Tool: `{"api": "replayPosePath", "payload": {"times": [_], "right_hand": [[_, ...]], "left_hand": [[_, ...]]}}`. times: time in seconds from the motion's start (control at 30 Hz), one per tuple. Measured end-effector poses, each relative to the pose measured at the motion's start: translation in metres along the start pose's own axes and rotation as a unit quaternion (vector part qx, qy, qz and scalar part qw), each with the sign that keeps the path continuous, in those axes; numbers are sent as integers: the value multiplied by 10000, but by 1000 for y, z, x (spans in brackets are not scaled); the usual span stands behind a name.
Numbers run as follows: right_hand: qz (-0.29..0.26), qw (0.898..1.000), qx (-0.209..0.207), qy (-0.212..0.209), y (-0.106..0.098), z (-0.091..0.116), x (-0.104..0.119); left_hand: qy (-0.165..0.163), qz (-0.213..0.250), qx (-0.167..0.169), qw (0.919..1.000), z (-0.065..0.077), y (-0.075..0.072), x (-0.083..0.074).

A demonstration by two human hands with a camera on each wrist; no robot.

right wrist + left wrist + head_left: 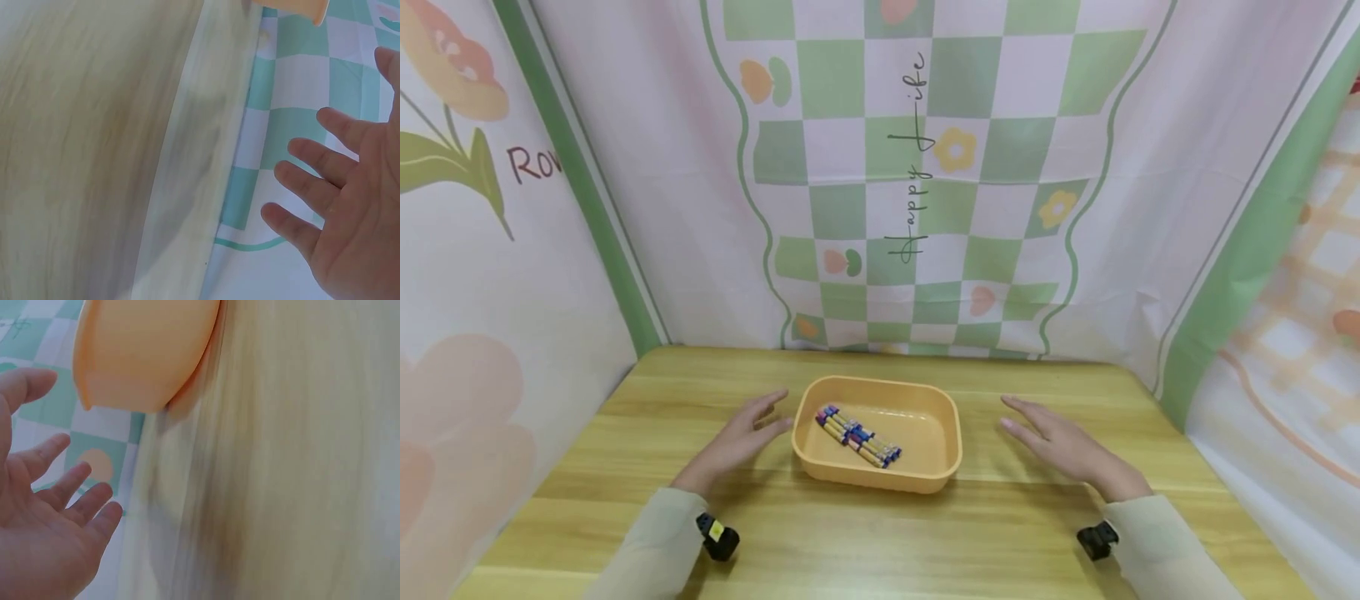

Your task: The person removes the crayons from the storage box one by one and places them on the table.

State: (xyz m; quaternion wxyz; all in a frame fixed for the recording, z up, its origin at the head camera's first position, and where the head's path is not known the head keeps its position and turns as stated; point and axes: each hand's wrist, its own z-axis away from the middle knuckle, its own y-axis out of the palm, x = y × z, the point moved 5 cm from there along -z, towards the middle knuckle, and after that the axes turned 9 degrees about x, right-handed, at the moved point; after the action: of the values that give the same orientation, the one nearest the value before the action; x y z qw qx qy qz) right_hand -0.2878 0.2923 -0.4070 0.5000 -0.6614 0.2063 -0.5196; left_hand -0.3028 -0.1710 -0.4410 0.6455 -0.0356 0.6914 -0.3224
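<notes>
Tray (921, 425), one, orange, rounded corners, standing flat on the worktop (865, 550) between the two hands, closer to the left.

Sticks (859, 437), several, slim, yellow with blue ends; lying slantwise in two groups in the left part of the tray, the right part bare. Exact kind too small to tell from here.

Left hand (741, 437): released, fingers parted, thumb tip just beside the tray's left end, apparently not touching.

Right hand (1060, 437): released, fingers spread, a plain gap short of the tray's right end.

Handling note, by judgement: single sticks would suit a light thumb-and-finger pinch, coming from above the rim; the tray, if handled, is best steadied at its ends and held level, since the sticks look liable to roll.
</notes>
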Motion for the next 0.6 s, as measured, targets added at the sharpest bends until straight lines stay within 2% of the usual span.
{"api": "replayPosePath", "payload": {"times": [0.23, 0.5, 0.6], "right_hand": [[-207, 9998, -3, -75, -1, -4, 6], [-453, 9988, -34, -178, -4, -12, 14], [-581, 9982, 8, -173, -6, -15, 17]], "left_hand": [[6, 617, -105, 9980, -3, 7, -4], [191, 921, -45, 9956, -8, 13, -5], [96, 1127, -50, 9936, -9, 16, -4]]}}
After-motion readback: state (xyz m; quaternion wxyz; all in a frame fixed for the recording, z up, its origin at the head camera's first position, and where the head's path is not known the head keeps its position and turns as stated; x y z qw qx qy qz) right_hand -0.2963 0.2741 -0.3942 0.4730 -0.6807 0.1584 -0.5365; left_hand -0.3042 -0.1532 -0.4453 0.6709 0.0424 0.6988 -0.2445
